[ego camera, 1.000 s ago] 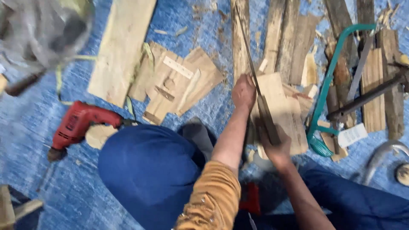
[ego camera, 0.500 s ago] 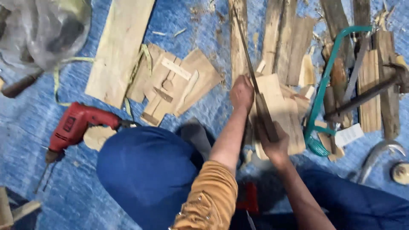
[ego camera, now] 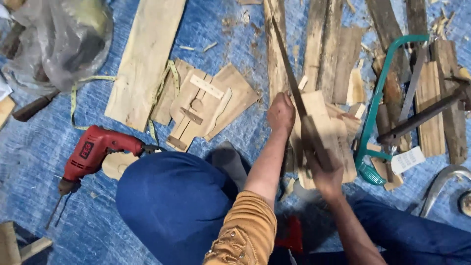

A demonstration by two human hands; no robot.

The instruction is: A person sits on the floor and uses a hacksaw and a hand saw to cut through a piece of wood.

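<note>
Blue tarp spread across the floor, carrying everything. Long pale plank lying up and to the left of the wood block, well apart from it. Clear plastic bag farther left still, in the upper corner. Red electric drill down and left of the block, beside a blue-trousered knee. Green-framed hacksaw just right of the block, resting among dark weathered slats. Flat cut plywood pieces between plank and block, with a yellow tape measure looping by the plank.

Pale wood block itself at centre right, on the tarp in front of the knees. Handsaw slanting across the block's top, blade running up and away. Left hand pressed against the block's left edge, fingers curled, steadying it. Right hand closed around the saw handle at the block's near end.
</note>
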